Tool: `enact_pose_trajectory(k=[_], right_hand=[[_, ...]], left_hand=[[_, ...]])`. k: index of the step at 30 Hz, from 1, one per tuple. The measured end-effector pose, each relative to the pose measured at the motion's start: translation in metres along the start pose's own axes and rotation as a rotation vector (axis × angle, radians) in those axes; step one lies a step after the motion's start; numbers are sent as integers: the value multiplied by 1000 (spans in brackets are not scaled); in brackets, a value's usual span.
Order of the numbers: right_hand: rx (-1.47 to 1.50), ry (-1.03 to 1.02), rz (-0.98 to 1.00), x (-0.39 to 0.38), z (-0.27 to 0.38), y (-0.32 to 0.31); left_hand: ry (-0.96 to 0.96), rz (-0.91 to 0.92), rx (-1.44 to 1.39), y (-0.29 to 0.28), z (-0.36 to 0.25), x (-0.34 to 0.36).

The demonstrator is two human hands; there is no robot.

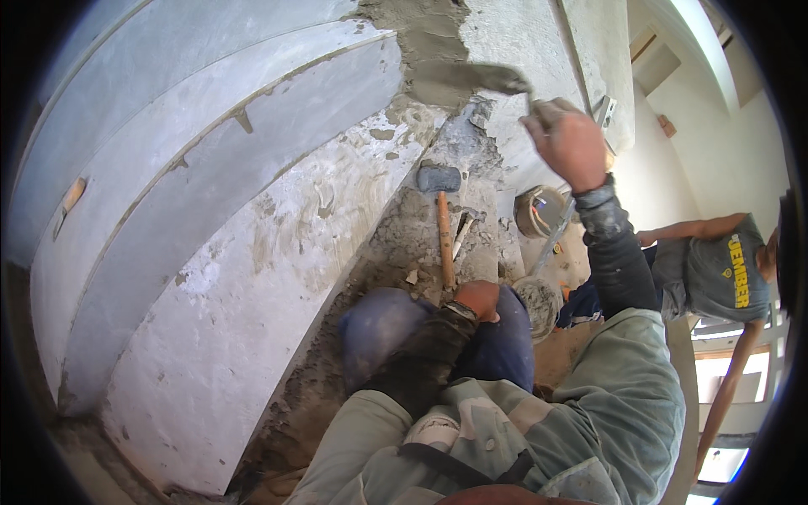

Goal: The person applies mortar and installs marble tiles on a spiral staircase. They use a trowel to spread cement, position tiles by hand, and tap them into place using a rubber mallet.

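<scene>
My right hand (574, 143) is raised at the upper right, its fingers closed round the handle of a trowel (471, 77). The mortar-smeared blade points left and lies over a band of wet grey mortar (431, 38) on the wall. Low in the middle, my left hand (477, 300) rests at my bent knee; its fingers are mostly hidden. Just beyond it, a mallet (444, 231) with a dark head and wooden handle lies on the rubble. Beside the mallet is a smaller hammer-like tool (462, 234) with a pale handle.
Curved grey-white steps (244, 278) fill the left, with a wooden-handled tool (71, 199) on one of them. A bucket (539, 210) holding tools and a mortar-filled bucket (539, 305) stand on the right. A level (605, 112) leans near the wall. Another person (711, 265) is at the far right.
</scene>
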State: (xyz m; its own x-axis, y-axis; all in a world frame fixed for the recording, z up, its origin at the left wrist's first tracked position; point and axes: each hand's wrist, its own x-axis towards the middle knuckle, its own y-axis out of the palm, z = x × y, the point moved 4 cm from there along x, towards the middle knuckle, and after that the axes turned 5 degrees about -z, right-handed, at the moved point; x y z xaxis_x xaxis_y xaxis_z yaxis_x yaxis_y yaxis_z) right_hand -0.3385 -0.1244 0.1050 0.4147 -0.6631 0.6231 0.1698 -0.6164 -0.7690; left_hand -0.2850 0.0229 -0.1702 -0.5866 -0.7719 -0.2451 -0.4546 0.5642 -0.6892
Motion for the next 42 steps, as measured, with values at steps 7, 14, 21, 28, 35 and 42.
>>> enact_pose_trajectory(k=[7, 14, 21, 28, 35, 42], right_hand=[[-73, -46, -5, 15, 6, 23], [-121, -30, -88, 44, -3, -26], [-130, 22, -177, 57, -9, -52], [-111, 180, -261, 34, -23, -72], [148, -3, -229, 18, 39, -20], [96, -3, -236, 59, 72, -22]], left_hand=[[60, 34, -36, 17, 13, 14], [14, 1, -4, 11, 8, 10], [24, 6, -29, 16, 11, 14], [-37, 93, 6, 8, 10, 7], [33, -5, -38, 14, -1, 8], [43, -12, -88, 18, 21, 10]])
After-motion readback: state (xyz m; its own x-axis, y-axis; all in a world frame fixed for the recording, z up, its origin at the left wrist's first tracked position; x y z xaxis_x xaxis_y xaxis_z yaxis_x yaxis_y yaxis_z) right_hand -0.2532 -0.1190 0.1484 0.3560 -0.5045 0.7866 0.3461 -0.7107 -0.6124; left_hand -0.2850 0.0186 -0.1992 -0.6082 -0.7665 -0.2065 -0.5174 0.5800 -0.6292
